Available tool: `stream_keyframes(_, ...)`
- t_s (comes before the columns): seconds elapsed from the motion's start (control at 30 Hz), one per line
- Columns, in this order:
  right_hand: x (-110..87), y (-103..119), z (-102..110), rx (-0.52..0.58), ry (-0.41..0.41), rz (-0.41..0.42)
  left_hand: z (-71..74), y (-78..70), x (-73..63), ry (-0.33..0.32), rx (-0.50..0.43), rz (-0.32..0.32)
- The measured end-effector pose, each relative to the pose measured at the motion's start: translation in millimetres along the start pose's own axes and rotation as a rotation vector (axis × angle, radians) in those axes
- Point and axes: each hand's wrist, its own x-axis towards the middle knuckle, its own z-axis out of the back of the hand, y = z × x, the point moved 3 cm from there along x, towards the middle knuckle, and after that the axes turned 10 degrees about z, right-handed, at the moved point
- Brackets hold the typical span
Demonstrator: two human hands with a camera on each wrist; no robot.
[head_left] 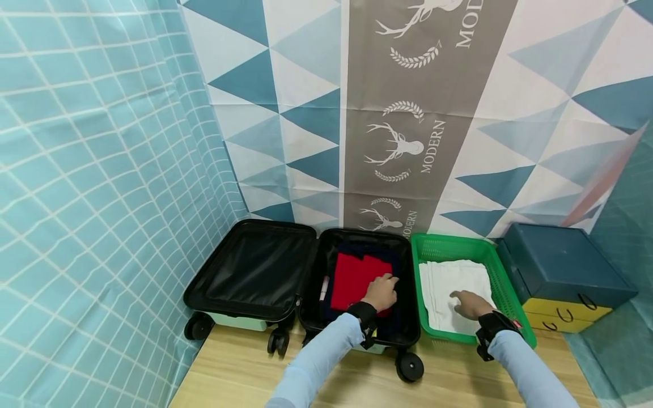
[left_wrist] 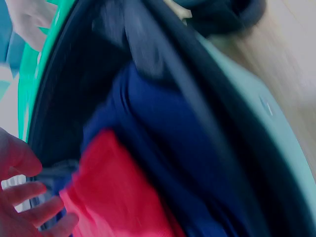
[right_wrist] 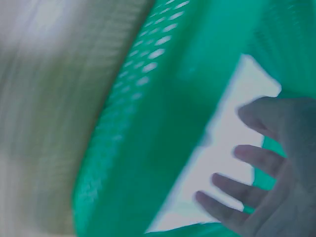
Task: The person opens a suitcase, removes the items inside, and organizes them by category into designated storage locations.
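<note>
My left hand (head_left: pixel 381 292) is over the right half of an open suitcase (head_left: pixel 415 294), at the right edge of a folded red cloth (head_left: pixel 352 277). In the left wrist view its fingers (left_wrist: pixel 34 212) are spread and grip nothing. Under the red cloth lies dark blue fabric (left_wrist: pixel 158 133). My right hand (head_left: pixel 470 306) hovers over a green basket (head_left: pixel 510 289) holding folded white cloth (head_left: pixel 449 283). Its fingers (right_wrist: pixel 237 190) look spread and loosely bent in the right wrist view, with nothing between them.
The suitcase's other half (head_left: pixel 255 269) lies open at the left, its lining black. Black wheels (head_left: pixel 410 366) stick out at the front. A dark blue and yellow storage box (head_left: pixel 566 272) stands right of the basket. Patterned cloth (head_left: pixel 306 113) hangs behind the wooden surface (head_left: pixel 229 374).
</note>
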Motion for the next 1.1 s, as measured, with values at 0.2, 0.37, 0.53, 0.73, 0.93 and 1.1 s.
stream_keyframes(0.2,28.6,34,7,-0.075,-0.315,0.177,10.0,45.8,-2.0,-0.024,0.015,0.172)
stream_keyframes(0.37,53.8,66,5,-0.111,-0.385,0.257,12.8,77.2,-3.1,-0.001,0.027,0.329)
stream_keyframes(0.53,77.1,99,-4,-0.062,-0.345,0.287,6.6,104.6,-3.3,0.096,0.012,0.42)
stream_keyframes(0.73,95.7,123,-24,0.01,-0.168,0.208,5.6,122.4,-4.2,0.117,-0.089,0.463)
stream_keyframes(0.93,105.9,131,-39,0.039,-0.06,0.071,8.5,123.7,-5.2,0.095,-0.047,0.42)
stream_keyframes(1.1,114.0,136,-46,0.039,-0.104,0.111,11.5,125.5,-7.5,0.047,-0.084,0.415)
